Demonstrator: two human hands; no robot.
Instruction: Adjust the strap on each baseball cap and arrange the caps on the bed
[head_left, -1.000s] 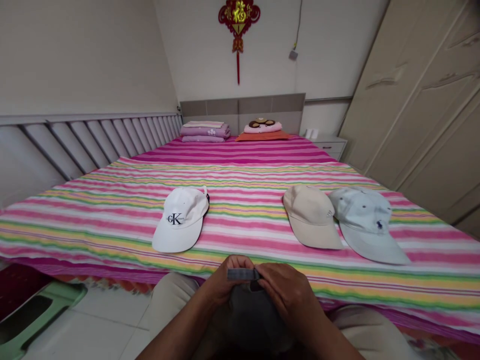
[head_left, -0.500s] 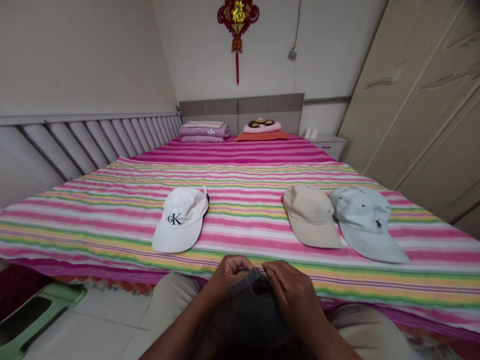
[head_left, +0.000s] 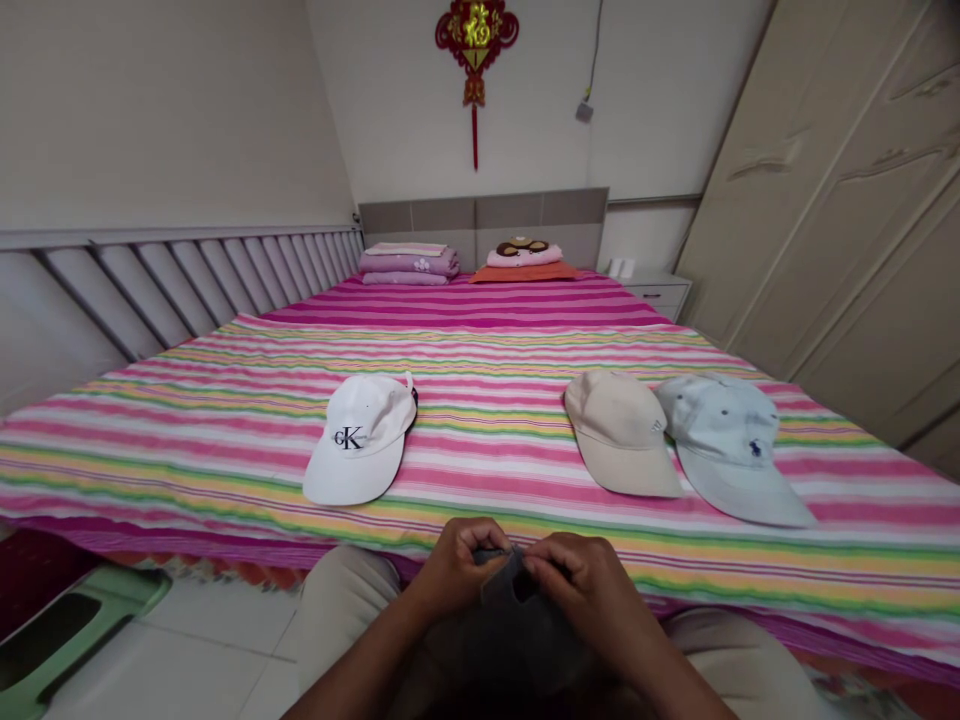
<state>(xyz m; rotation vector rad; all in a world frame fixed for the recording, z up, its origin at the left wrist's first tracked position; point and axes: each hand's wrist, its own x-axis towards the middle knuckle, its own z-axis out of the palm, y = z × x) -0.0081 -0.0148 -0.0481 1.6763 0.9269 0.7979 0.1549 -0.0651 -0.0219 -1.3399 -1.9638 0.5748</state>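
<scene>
Low in the head view, a dark grey baseball cap [head_left: 517, 635] is held over the lap with its back strap side up. My left hand [head_left: 459, 570] pinches the strap from the left. From the right, my right hand [head_left: 585, 585] grips the strap's other side, beside the dark rear opening. Both hands are closed, their fingertips nearly meeting. The lower part of the cap is lost in shadow. On the bed beyond lie a white cap [head_left: 364, 440] with black CK letters, a beige cap [head_left: 622, 435], and a pale blue cap [head_left: 731, 450] touching the beige one.
A striped sheet [head_left: 480, 460] covers the bed. Folded purple bedding [head_left: 411, 265] and a pink pillow [head_left: 523, 256] rest by the headboard [head_left: 540, 215]. A green stool [head_left: 97, 620] stands at the lower left. Wardrobe doors [head_left: 825, 220] rise on the right, with a rail [head_left: 187, 270] along the left.
My two hands have drawn closer together on the grey cap's strap. The right fingers have curled inward to pinch. The caps on the bed have not moved.
</scene>
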